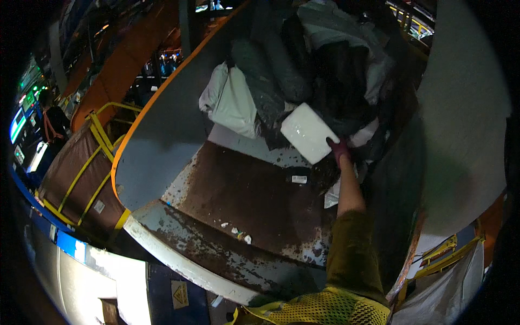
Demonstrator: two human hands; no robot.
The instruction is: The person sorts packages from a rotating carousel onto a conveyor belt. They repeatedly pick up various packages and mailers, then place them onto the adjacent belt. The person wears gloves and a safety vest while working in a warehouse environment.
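My right hand [340, 150], in a dark red work glove, grips the lower right corner of a white rectangular parcel [307, 134]. The parcel is tilted above a worn metal chute [243, 191]. Just beyond it, dark plastic mailing bags [260, 85] and a grey-white bag [345, 24] lie heaped at the top of the chute. A white plastic mailing bag [233, 101] rests at the left of the heap. Under the parcel, a dark flat item with a white label [299, 179] lies on the brown surface. My left hand is out of view.
The chute has an orange-edged grey side wall [158, 150] and a pale front lip [183, 268]. White scraps [247, 239] lie near the lip. Yellow-framed carts stand left [81, 174] and right [443, 280]. A person [55, 122] is near lit screens at far left.
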